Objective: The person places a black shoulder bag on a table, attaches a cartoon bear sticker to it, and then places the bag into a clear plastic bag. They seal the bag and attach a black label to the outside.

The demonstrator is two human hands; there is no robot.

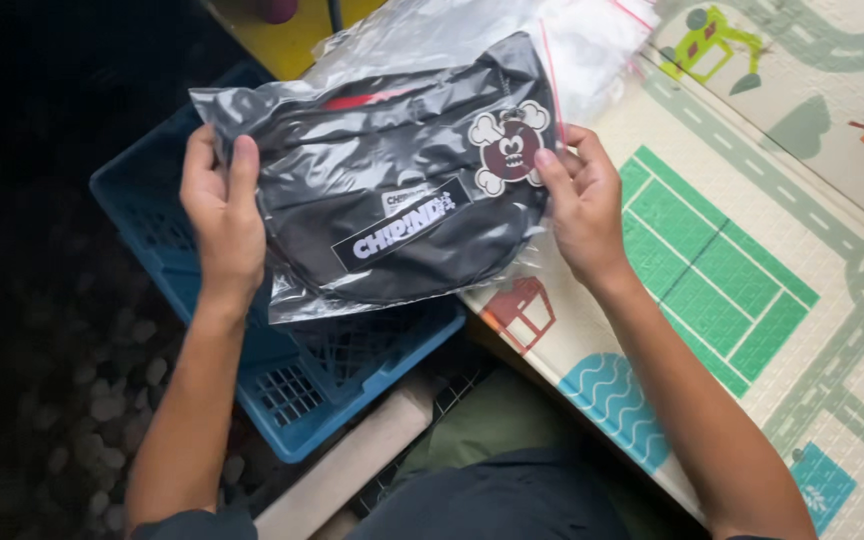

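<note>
- Nearest to the person's body, a dark lap (492, 495) fills the bottom edge, with a pale plank (352, 465) running at a slant just beside it.
- Both forearms reach up and away from there, bare, toward a black pouch sealed in a clear plastic bag (392, 190).
- The left hand (220, 215) is closed on the bag's left edge: the thumb lies on top of the plastic, the fingers curl under it, out of sight.
- The right hand (577, 205) grips the bag's right edge, fingers half bent; the thumb presses on top, right by a round maroon tag with white bone shapes (509, 150) that shows through the plastic.
- The bag is held up between the two hands, roughly flat and tilted slightly, its front facing up. A white-and-black label (402, 228) sits slantwise across the pouch, and a thin red strip shows near its upper edge.
- Below the bag, and partly hidden by it, sits a blue plastic crate (292, 385) with latticed walls; the bag hangs over it rather than resting in it.
- To the right lies a play mat (752, 260) printed with grey roads, a green court, blue waves and a small red house.
- Beyond the pouch, more clear plastic bags (592, 40) with a red seal line lie crumpled on the mat's far edge.
- Farthest off, a yellow surface (287, 40) shows at the top; the left side of the scene is too dark to make out.
</note>
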